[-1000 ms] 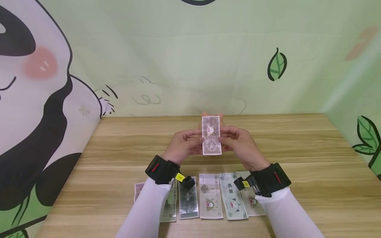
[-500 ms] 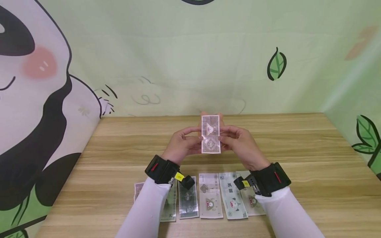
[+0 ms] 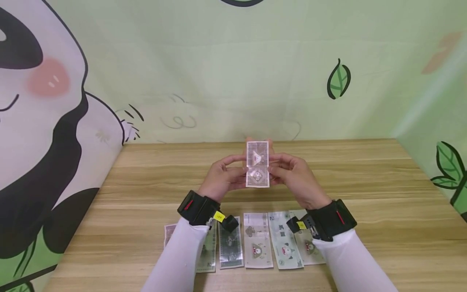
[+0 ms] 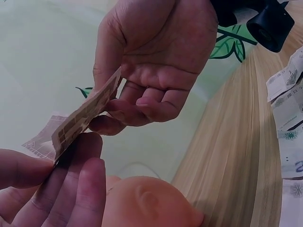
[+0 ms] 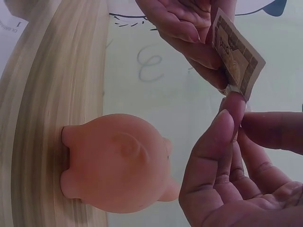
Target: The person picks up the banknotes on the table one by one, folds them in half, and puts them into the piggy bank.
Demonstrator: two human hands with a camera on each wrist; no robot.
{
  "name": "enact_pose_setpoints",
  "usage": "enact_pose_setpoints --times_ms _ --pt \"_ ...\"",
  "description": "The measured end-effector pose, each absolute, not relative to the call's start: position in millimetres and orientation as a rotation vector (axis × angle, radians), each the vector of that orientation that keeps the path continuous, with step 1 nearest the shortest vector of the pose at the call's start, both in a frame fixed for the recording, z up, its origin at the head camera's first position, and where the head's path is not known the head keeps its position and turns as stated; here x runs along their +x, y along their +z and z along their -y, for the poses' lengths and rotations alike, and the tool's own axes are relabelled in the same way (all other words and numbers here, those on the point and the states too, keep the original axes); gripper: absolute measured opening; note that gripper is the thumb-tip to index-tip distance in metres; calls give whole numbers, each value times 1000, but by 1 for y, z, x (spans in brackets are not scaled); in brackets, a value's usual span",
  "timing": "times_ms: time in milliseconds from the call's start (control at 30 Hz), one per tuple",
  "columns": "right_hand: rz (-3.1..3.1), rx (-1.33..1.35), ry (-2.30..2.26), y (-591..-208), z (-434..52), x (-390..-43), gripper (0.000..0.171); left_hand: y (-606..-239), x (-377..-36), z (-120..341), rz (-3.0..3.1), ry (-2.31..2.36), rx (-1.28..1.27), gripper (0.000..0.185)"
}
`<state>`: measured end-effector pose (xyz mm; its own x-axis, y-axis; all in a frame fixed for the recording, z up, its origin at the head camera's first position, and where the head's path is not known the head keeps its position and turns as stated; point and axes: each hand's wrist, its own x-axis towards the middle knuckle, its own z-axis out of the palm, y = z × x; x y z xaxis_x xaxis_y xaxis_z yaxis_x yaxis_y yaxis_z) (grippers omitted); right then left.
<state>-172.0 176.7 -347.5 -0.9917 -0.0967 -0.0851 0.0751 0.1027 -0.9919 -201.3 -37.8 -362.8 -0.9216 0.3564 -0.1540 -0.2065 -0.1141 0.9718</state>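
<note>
A purplish play banknote (image 3: 257, 164) is held upright lengthwise in front of me, above the table. My left hand (image 3: 227, 176) pinches its left edge between thumb and fingers. On the opposite edge, my right hand (image 3: 293, 178) grips it the same way. Both wrist views show the note (image 4: 87, 113) bent slightly between the two hands. Behind it stands a pinkish-orange piggy bank (image 5: 118, 163), mostly hidden by the note and hands in the head view, where only its ears and sides peek out.
Several play banknotes lie in a row near the table's front edge, among them a dark green one (image 3: 231, 247), a pale brown one (image 3: 258, 243) and a light green one (image 3: 286, 243). My forearms cover parts of the row. A printed panda cloth (image 3: 219, 73) backs the wooden table (image 3: 365, 178).
The banknote has shifted very slightly up and to the left in the head view. Both hands keep their grip on it, and the row of notes stays as it was.
</note>
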Motion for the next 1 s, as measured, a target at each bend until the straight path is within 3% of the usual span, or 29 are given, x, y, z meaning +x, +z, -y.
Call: enact_pose_setpoints --times_ms 1000 --pt "-2179 -57 -2096 -350 -177 -171 29 -365 -201 35 -1826 2105 134 33"
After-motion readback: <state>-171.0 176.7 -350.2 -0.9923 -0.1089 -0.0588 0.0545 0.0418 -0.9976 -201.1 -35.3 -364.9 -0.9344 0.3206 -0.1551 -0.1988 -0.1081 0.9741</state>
